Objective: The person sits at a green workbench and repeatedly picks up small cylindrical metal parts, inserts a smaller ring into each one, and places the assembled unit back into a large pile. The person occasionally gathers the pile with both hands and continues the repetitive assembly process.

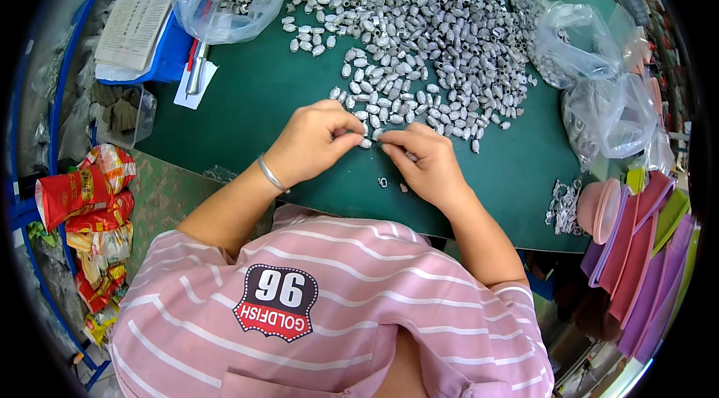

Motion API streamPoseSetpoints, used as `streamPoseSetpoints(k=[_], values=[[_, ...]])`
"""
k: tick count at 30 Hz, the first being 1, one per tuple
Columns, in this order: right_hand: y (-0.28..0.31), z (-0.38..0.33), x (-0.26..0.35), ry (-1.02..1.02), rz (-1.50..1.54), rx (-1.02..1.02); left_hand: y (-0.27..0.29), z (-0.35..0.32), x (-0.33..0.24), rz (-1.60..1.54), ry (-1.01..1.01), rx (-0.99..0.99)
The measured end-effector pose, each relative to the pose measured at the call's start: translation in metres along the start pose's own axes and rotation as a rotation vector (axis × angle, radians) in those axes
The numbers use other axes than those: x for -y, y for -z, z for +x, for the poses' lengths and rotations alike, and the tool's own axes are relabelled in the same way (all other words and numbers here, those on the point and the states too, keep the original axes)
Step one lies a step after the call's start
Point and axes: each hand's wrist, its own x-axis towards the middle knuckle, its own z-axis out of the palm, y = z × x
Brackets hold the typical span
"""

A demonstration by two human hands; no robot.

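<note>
Both hands are over the green tabletop (247,91), at the near edge of a wide heap of small silver-grey metal beads (404,16), oval and patterned, some showing open ends. My left hand (318,136), a silver bangle (272,173) on its wrist, has thumb and forefinger pinched at a silver bead. Facing it from the right, my right hand (427,162) is curled, its fingertips brought together beside another bead (377,134); what they grip is partly hidden. Closer to me lie a small silver ring-like piece (383,182) and a tiny pale bit (404,187).
Clear plastic bags (228,1) of metal pieces stand at the back left, others (607,113) at the right. Papers (146,5) rest on a blue bin (171,53). Silver clasp-like pieces (563,207) lie by pink round containers (599,209). Snack packets (82,199) hang at far left.
</note>
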Motion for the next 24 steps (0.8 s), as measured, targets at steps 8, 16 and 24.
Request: streamPoseSetpoints(k=[8, 16, 24], values=[[-0.002, 0.007, 0.004, 0.112, -0.39, 0.076, -0.016, -0.003, -0.003, 0.281, -0.165, 0.053], [0.013, -0.002, 0.001, 0.102, 0.262, 0.016, -0.007, -0.004, -0.015, -0.176, -0.138, 0.121], [0.012, -0.017, 0.01, -0.435, 1.442, 0.118, -0.024, -0.009, -0.015, -0.719, 0.019, 0.074]])
